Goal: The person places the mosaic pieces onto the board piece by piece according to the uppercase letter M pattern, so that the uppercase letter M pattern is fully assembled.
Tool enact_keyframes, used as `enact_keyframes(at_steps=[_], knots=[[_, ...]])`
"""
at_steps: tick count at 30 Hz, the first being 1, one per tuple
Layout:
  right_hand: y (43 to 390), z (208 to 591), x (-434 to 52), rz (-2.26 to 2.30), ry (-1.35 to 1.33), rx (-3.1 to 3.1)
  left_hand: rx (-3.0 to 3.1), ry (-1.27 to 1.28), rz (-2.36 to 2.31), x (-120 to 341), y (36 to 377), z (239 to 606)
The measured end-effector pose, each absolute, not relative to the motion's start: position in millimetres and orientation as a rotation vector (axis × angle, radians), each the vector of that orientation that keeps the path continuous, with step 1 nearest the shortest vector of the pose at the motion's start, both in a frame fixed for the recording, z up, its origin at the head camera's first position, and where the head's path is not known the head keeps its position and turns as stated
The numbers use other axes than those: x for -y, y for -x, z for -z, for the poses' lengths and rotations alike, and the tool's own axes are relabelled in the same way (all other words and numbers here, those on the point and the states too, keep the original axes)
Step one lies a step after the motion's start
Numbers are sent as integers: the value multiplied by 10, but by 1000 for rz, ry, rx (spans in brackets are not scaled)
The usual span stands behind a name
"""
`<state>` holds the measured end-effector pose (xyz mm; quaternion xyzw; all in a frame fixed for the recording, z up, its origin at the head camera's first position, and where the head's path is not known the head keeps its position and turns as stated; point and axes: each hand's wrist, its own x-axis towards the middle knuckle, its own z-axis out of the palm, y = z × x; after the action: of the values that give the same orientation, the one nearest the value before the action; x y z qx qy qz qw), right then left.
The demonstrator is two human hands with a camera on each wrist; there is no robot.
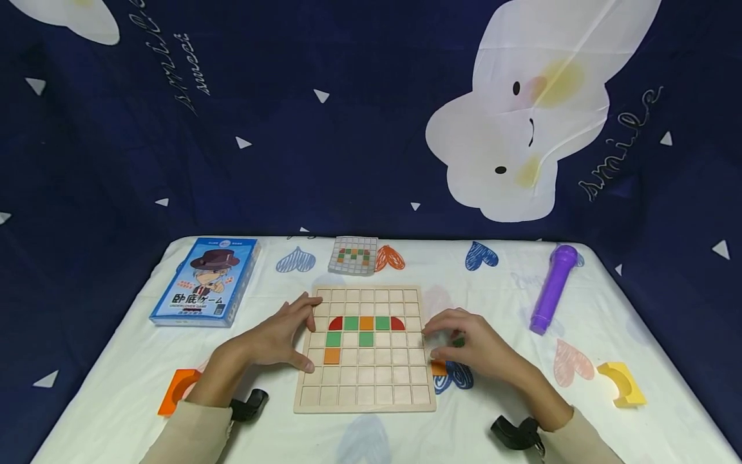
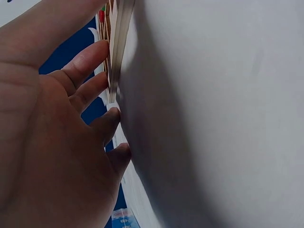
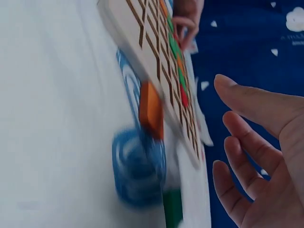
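A square wooden grid board (image 1: 382, 393) lies on the white cloth. Its cells hold two red quarter-round pieces, several green squares such as the green square (image 1: 366, 338), and orange squares such as the orange square (image 1: 332, 356). My left hand (image 1: 279, 336) spreads its thumb and fingers along the board's left edge. Just off the right edge, my right hand (image 1: 481, 341) hovers with fingers loosely bent and nothing between them. Close by it, an orange block (image 3: 151, 111) sits against the board, and a green block (image 3: 173, 209) lies a little apart, partly hidden by the hand in the head view.
Behind the board is a small pattern card (image 1: 353, 256) with a similar grid. A blue game box (image 1: 203, 283) lies back left, a purple microphone-shaped tube (image 1: 553, 290) back right. An orange arch block (image 1: 174, 392) and a yellow arch block (image 1: 623, 385) lie at the sides.
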<state>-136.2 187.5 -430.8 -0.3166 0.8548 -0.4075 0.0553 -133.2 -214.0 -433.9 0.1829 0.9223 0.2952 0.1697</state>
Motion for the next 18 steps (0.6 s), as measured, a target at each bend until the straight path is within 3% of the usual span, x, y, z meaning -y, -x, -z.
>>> enact_keyframes(at_steps=[18], knots=[[1283,4388,-2420,1185,796,-2663,-2619,-518,-843,2140,1330,4334]])
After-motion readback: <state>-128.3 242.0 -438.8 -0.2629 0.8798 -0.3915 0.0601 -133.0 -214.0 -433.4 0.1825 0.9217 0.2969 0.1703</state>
